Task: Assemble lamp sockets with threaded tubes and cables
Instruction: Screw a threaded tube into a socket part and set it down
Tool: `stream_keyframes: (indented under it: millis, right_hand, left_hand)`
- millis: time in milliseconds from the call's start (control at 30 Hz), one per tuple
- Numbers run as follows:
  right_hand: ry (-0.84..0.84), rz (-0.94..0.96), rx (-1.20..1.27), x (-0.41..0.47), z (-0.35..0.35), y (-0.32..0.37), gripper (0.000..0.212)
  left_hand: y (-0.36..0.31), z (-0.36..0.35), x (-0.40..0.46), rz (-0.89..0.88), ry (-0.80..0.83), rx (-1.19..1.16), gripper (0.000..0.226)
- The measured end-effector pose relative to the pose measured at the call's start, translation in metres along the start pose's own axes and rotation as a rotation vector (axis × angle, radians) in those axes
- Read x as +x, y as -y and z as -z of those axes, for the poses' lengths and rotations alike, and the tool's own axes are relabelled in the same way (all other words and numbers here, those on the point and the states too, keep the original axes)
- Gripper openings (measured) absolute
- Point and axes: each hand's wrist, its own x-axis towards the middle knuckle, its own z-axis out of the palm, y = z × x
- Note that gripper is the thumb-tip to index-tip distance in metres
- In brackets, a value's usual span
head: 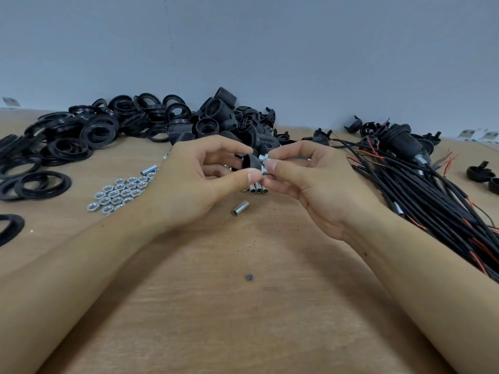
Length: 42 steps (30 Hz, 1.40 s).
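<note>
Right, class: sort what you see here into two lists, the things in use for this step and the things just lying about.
In use:
left hand holding black cap
right hand pinching metal tube

Lying about:
nuts
loose tube
rings
socket pile
cables
table

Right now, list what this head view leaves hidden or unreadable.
- Threaded tube: the right hand fingertips cover its end; thread engagement with the black socket cap is unreadable.
- Socket cap: partly behind the left hand.
- Tube row: mostly hidden under both hands.
- Cable bundle: cut off by the right edge.
- Black rings: cut by the left edge.
</note>
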Motion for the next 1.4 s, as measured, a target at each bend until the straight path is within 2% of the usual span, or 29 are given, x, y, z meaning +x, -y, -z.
stream_keyframes:
  millis: [100, 200, 333, 400, 467, 533, 700, 800, 933, 1067, 1300, 1400]
  right_hand:
    - [0.008, 0.010, -0.032, -0.001, -0.001, -0.001, 0.008]
    - [-0.024, 0.023, -0.086, 0.003, 0.001, 0.001, 0.009]
    - [-0.319, 0.128, -0.064, 0.021, 0.028, 0.010, 0.014]
    - [-0.473, 0.182, -0.081, 0.029, 0.045, 0.011, 0.012]
    - [-0.528, 0.200, -0.123, 0.034, 0.056, 0.006, 0.008]
    - [-0.517, 0.193, -0.232, 0.038, 0.061, 0.000, 0.008]
    - [-0.346, 0.287, -0.869, 0.047, 0.059, -0.009, 0.003]
    - [-0.244, 0.291, -0.937, 0.043, 0.053, -0.005, 0.002]
    - [-0.300, 0.377, -0.855, 0.045, 0.046, 0.027, 0.007]
    - [-0.117, 0.171, -1.212, 0.075, 0.031, 0.042, 0.004]
    - [-0.014, -0.143, -1.333, 0.108, 0.015, 0.036, 0.028]
    - [0.003, -0.185, -1.323, 0.112, 0.012, 0.041, 0.030]
  left_hand:
    - [0.000, -0.001, 0.002, 0.028, 0.008, -0.022, 0.040]
    - [0.003, 0.000, 0.001, -0.008, -0.026, 0.123, 0.033]
    - [0.008, 0.009, 0.001, -0.058, -0.096, 0.569, 0.026]
    - [0.011, 0.014, 0.004, -0.039, -0.132, 0.669, 0.017]
    - [0.012, 0.016, 0.006, -0.031, -0.171, 0.735, 0.018]
    - [0.012, 0.016, 0.006, -0.051, -0.187, 0.752, 0.022]
    - [0.012, 0.011, 0.005, -0.121, -0.184, 0.721, 0.011]
    - [0.012, 0.010, 0.006, -0.143, -0.166, 0.720, 0.010]
    - [0.012, 0.011, 0.006, -0.168, -0.168, 0.689, 0.011]
    - [0.011, 0.009, 0.005, -0.190, -0.150, 0.659, 0.011]
    - [0.014, 0.009, 0.005, -0.178, -0.141, 0.637, 0.015]
    - [0.013, 0.009, 0.005, -0.178, -0.142, 0.620, 0.015]
